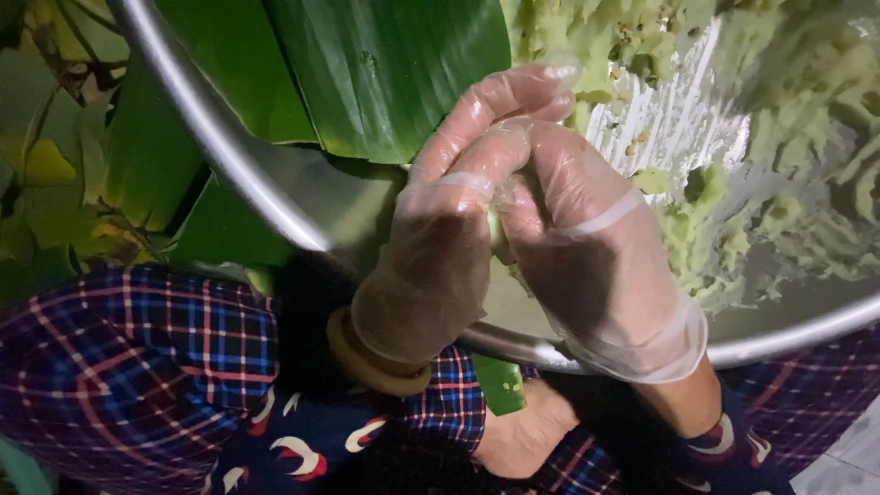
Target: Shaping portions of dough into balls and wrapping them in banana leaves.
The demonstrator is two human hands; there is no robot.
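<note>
Dim light falls over a wide metal basin, its inner wall smeared with pale green paste on the right side. Broad green leaves lie across the basin's upper left part, and more leaves sit outside it at the left. Both hands wear thin clear gloves. Above the basin's near rim the left hand and right hand press together, fingers folded around a small green lump that barely shows between the 2 palms. A tan bangle circles the left wrist. Below, a blue and red plaid cloth covers the knees.
</note>
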